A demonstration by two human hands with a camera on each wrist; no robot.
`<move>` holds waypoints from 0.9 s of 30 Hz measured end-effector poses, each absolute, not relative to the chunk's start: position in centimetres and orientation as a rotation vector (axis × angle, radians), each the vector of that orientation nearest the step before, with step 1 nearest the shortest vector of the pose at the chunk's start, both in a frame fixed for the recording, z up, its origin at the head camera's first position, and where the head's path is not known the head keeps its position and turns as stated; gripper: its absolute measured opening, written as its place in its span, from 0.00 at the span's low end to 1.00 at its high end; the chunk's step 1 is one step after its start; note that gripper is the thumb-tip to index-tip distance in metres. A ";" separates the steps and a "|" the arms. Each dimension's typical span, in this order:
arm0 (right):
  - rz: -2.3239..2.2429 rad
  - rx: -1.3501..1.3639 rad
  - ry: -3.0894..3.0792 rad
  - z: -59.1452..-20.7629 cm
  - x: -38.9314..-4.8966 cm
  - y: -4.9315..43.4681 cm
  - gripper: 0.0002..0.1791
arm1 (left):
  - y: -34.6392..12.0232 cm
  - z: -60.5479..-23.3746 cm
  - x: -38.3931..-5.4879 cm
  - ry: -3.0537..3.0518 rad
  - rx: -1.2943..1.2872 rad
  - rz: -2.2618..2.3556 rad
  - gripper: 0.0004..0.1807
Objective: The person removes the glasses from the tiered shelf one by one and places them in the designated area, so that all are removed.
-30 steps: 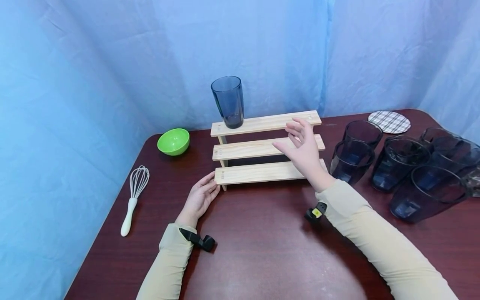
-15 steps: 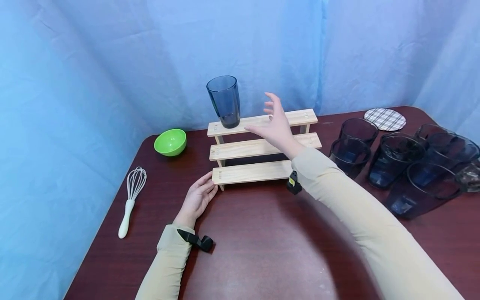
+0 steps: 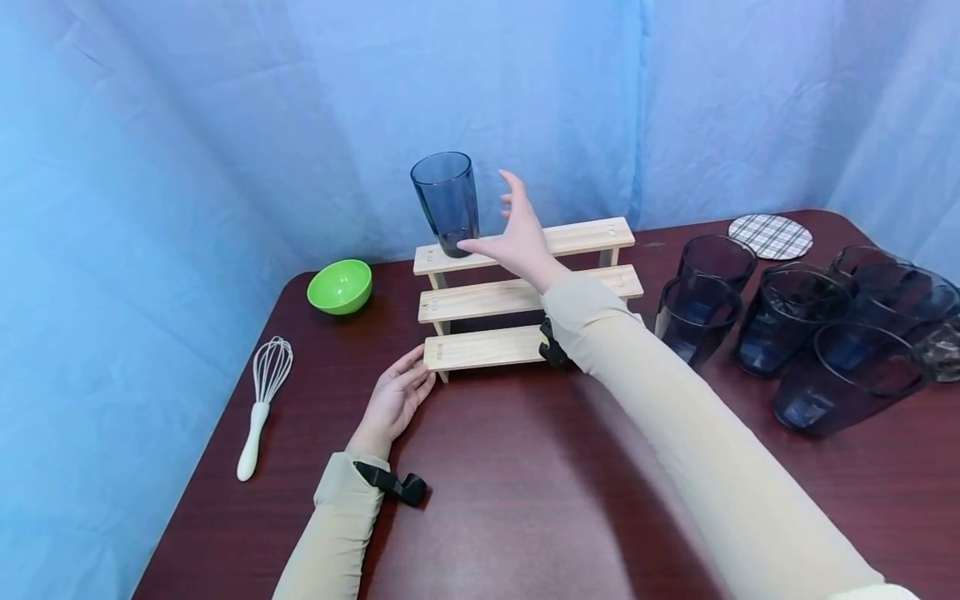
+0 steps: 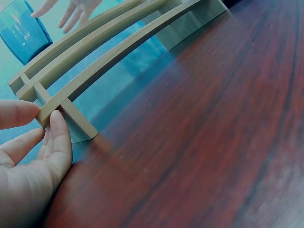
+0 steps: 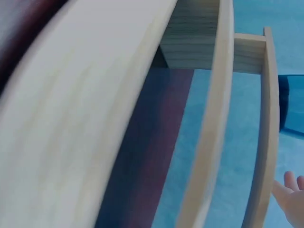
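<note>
A three-step wooden shelf stand (image 3: 480, 350) stands at the back of the table. My left hand (image 3: 390, 402) holds the left end of its lowest board; in the left wrist view, thumb and fingers (image 4: 60, 135) are around that board's corner. A blue-tinted drinking glass (image 3: 442, 196) stands upright at the left end of the top board. My right hand (image 3: 519, 237) is just right of this glass, fingers and thumb spread with nothing between them. Its thumb tip overlaps the glass's base in the head view; whether they touch, I cannot tell.
Several dark glasses (image 3: 847, 375) stand grouped at the right, next to my right forearm. A round checked mat (image 3: 771, 237) lies at the back right. A green bowl (image 3: 340, 287) and a white-handled whisk (image 3: 258, 417) are at the left. A blue curtain (image 3: 337, 108) hangs behind.
My right hand has moved left and back, from over the right part of the stand to beside the glass. The left hand stays at the lowest board's end.
</note>
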State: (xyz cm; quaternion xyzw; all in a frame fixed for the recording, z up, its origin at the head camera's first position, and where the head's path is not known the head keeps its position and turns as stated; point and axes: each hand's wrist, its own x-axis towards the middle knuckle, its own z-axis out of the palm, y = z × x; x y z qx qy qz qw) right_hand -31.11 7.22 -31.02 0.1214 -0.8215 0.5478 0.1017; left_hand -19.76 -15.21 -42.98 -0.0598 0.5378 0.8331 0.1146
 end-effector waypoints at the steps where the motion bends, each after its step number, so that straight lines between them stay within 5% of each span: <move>1: 1.617 0.367 -2.431 -30.8 -31.2 7.0 0.60 | -15.2 -43.0 -19.7 1.572 -0.179 2.443 0.29; 11: 1.567 0.406 -2.503 -29.6 -31.6 5.2 0.65 | -15.1 -42.9 -19.6 1.570 -0.164 2.447 0.29; 27: 1.719 0.360 -2.420 -28.2 -31.7 4.3 0.58 | -15.2 -43.1 -19.8 1.555 -0.147 2.464 0.29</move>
